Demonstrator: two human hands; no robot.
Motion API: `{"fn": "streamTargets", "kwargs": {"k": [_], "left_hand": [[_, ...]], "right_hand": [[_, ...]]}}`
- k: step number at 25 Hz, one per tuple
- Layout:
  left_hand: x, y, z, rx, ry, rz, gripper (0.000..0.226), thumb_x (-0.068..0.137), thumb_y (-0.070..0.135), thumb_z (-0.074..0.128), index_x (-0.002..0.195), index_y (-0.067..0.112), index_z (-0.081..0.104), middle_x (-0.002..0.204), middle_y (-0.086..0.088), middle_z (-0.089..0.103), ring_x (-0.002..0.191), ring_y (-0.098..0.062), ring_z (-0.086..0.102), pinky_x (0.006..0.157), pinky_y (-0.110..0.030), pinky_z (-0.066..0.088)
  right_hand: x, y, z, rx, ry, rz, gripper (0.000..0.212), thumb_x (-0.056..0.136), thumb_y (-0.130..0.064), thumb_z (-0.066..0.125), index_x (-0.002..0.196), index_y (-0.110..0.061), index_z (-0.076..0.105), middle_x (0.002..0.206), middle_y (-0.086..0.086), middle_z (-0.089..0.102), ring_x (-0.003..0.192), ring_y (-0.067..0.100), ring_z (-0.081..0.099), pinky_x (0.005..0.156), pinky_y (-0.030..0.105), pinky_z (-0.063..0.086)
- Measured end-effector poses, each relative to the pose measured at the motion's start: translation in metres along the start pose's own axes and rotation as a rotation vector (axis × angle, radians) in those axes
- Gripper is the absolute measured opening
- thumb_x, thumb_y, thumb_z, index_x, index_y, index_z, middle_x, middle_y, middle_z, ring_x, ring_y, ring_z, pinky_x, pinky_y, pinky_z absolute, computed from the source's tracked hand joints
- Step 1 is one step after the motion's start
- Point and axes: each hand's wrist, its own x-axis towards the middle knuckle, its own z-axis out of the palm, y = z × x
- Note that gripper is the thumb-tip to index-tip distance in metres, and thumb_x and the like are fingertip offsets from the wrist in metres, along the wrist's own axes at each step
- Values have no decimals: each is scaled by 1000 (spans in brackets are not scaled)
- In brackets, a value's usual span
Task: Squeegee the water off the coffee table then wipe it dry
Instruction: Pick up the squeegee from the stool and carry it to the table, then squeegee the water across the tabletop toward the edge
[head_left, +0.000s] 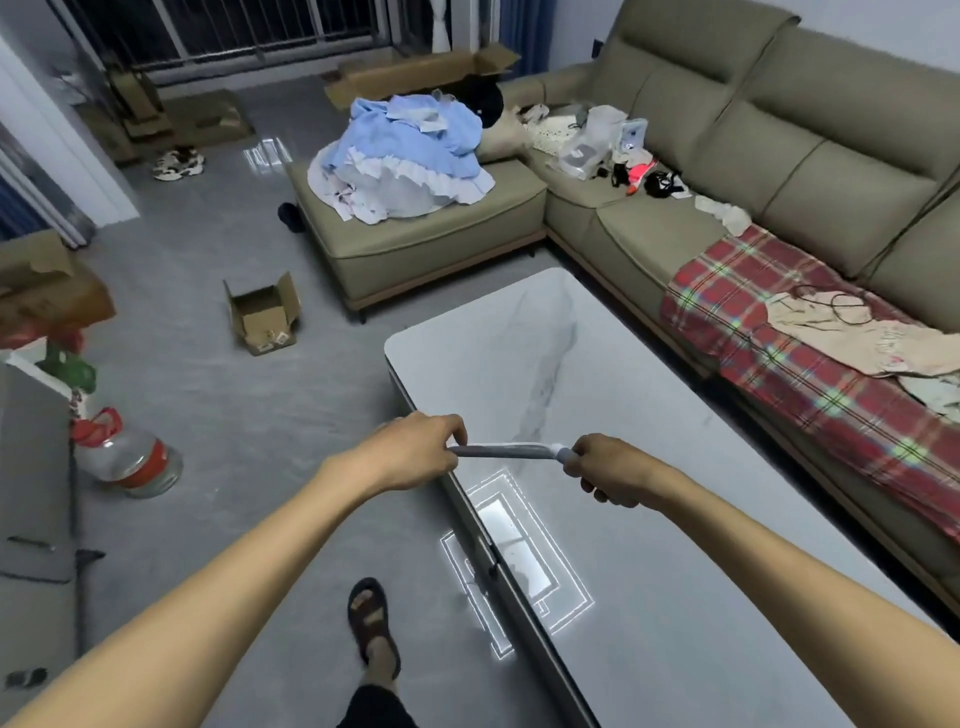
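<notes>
The left grip pinches one end of the grey strip; the right grip curls round the other. It looks light and bendy; the ends seem best to hold.

Table top: marble-veined stone look, smooth, high gloss. Floor: grey tile, glossy. Sofa: matt, leather-like upholstery. Blanket: woven plaid cloth. Box: brown cardboard, matt. Squeegee: matt grey.
</notes>
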Motion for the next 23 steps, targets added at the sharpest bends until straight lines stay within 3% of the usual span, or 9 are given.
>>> {"fn": "streamTargets", "kwargs": {"k": [3, 7, 12, 14, 19, 23], "left_hand": [[64, -49, -40, 36, -106, 50, 34, 85, 29, 49, 119, 30, 54, 109, 0, 66, 106, -24, 55, 92, -40, 48], [146, -89, -109, 62, -154, 110, 32, 86, 36, 49, 117, 33, 54, 105, 5, 65, 104, -22, 55, 89, -38, 48], [269, -114, -152, 89, -155, 159, 16, 82, 31, 40, 82, 27, 56, 88, 3, 65, 88, -25, 60, 71, -35, 49], [327, -126, -157, 135, -195, 143, 19, 83, 26, 39, 83, 22, 58, 87, 1, 65, 86, -27, 60, 64, -32, 44], [452, -154, -178, 122, -215, 72, 18, 88, 24, 43, 86, 20, 60, 86, 1, 65, 83, -25, 59, 71, -35, 49], [563, -170, -172, 35, -195, 72, 11, 90, 28, 50, 93, 22, 59, 88, 8, 59, 81, -21, 57, 72, -34, 48]], "right_hand": [[54, -34, -11, 124, 30, 94, 29, 97, -34, 42, 90, -9, 53, 75, 6, 51, 50, 16, 43, 38, 18, 28], [105, -77, -36, 276, 106, 171, 31, 99, -36, 41, 88, -9, 54, 75, 7, 52, 48, 16, 42, 36, 17, 28], [197, -106, -80, 470, 165, 251, 32, 98, -35, 42, 96, -7, 56, 73, 7, 59, 44, 14, 44, 35, 15, 26], [254, -109, -96, 537, 169, 269, 31, 100, -35, 40, 92, -8, 54, 74, 7, 58, 44, 14, 42, 35, 15, 25], [376, -119, -143, 690, 182, 378, 20, 100, -19, 39, 94, -5, 51, 74, 11, 52, 37, 12, 38, 35, 17, 25], [466, -114, -195, 783, 355, 419, 17, 98, -23, 41, 88, -13, 50, 74, 9, 53, 46, 18, 41, 35, 18, 26]]}}
